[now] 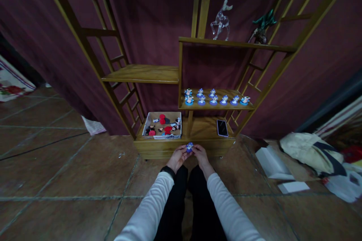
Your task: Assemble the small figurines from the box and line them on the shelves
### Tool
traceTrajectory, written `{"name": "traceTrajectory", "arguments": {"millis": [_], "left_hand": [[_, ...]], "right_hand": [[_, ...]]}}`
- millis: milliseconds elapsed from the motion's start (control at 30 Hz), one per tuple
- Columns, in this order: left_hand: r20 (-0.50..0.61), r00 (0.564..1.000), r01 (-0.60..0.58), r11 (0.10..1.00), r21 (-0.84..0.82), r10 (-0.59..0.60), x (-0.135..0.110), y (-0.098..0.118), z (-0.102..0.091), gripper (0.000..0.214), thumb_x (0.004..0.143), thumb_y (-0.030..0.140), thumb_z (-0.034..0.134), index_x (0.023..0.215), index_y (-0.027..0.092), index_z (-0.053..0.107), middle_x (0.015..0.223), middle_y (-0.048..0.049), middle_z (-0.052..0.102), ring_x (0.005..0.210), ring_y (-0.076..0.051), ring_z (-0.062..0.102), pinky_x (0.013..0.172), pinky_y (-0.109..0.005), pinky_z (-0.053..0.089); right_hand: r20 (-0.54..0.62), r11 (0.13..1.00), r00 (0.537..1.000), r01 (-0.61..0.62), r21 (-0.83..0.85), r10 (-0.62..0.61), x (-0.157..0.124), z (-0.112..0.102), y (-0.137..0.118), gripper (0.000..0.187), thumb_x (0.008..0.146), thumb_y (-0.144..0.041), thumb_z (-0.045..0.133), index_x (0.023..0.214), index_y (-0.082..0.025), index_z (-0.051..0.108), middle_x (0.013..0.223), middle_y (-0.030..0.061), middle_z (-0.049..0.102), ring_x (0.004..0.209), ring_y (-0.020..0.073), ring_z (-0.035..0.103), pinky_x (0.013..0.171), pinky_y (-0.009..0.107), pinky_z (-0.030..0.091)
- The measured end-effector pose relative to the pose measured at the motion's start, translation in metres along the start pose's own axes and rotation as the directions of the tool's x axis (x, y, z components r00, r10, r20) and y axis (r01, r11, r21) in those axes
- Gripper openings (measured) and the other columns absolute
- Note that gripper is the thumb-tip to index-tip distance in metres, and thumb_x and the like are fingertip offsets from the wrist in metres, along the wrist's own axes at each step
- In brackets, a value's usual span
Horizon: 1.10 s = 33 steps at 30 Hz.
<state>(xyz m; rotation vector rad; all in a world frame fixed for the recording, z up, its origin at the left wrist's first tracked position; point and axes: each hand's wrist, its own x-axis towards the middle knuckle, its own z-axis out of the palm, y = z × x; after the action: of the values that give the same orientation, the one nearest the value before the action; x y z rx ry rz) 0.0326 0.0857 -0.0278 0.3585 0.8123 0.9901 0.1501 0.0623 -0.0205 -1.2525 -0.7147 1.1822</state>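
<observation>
Between my two hands, in front of the cabinet's lowest board, is a small purple and white figurine. My left hand has its fingers closed on the figurine's left side. From the other side, my right hand pinches it with the fingertips. Similar purple figurines stand in two rows on the middle shelf, with a few blue and pink figurines at the ends. Below to the left, an open cardboard box holds several loose red, black and white figures.
A phone lies on the lowest board at right. A clear deer ornament and a dark green ornament stand on the upper shelf. White boxes and a pale bag lie on the floor at right.
</observation>
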Motion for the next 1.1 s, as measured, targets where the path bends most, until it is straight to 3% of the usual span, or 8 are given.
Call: {"name": "traceTrajectory", "arguments": {"millis": [233, 500, 667, 933, 1100], "left_hand": [[0.038, 0.999, -0.027, 0.999, 0.02, 0.026, -0.003, 0.001, -0.002, 0.024, 0.075, 0.004, 0.059, 0.098, 0.011, 0.06, 0.09, -0.012, 0.069, 0.077, -0.017, 0.067, 0.079, -0.033, 0.053], [0.058, 0.995, -0.085, 0.995, 0.041, 0.083, -0.006, 0.003, -0.002, 0.032, 0.071, 0.0, 0.059, 0.101, 0.012, 0.061, 0.087, -0.0098, 0.069, 0.08, -0.017, 0.066, 0.08, -0.032, 0.051], [0.083, 0.988, -0.134, 0.99, 0.047, 0.129, -0.009, 0.005, -0.001, 0.031, 0.068, 0.002, 0.064, 0.098, 0.012, 0.063, 0.092, -0.0099, 0.069, 0.083, -0.016, 0.065, 0.084, -0.032, 0.049], [0.079, 0.966, -0.252, 0.965, 0.071, 0.246, -0.014, 0.003, 0.002, 0.031, 0.061, 0.003, 0.069, 0.09, 0.013, 0.066, 0.09, -0.0083, 0.069, 0.081, -0.014, 0.064, 0.08, -0.025, 0.046], [0.059, 0.951, -0.307, 0.945, 0.112, 0.302, -0.015, 0.001, 0.005, 0.031, 0.058, 0.006, 0.072, 0.088, 0.013, 0.067, 0.094, -0.0093, 0.07, 0.085, -0.015, 0.063, 0.082, -0.027, 0.045]], "right_hand": [[0.024, 0.999, 0.999, 0.033, 0.027, -0.034, 0.001, -0.004, 0.002, 0.019, 0.053, -0.03, 0.07, 0.066, -0.017, 0.065, 0.06, -0.0014, 0.062, 0.055, 0.012, 0.052, 0.057, 0.024, 0.041], [0.104, 0.991, 0.986, 0.124, 0.056, -0.13, 0.004, -0.01, 0.008, 0.02, 0.055, -0.024, 0.069, 0.075, -0.02, 0.07, 0.081, 0.0015, 0.07, 0.08, 0.0183, 0.06, 0.079, 0.032, 0.044], [0.152, 0.987, 0.976, 0.144, 0.068, -0.153, 0.0, -0.011, 0.004, 0.021, 0.058, -0.026, 0.069, 0.078, -0.021, 0.07, 0.09, 0.0027, 0.07, 0.088, 0.019, 0.06, 0.085, 0.034, 0.043], [0.149, 0.99, 0.988, 0.003, 0.142, -0.025, -0.01, -0.012, 0.001, 0.028, 0.064, -0.038, 0.069, 0.086, -0.021, 0.069, 0.093, 0.0051, 0.068, 0.082, 0.0184, 0.06, 0.074, 0.034, 0.048], [0.196, 0.995, 0.98, 0.008, 0.1, -0.027, -0.01, -0.011, 0.0, 0.035, 0.057, -0.033, 0.074, 0.089, -0.02, 0.068, 0.091, 0.0041, 0.068, 0.085, 0.0182, 0.06, 0.082, 0.034, 0.046]]}}
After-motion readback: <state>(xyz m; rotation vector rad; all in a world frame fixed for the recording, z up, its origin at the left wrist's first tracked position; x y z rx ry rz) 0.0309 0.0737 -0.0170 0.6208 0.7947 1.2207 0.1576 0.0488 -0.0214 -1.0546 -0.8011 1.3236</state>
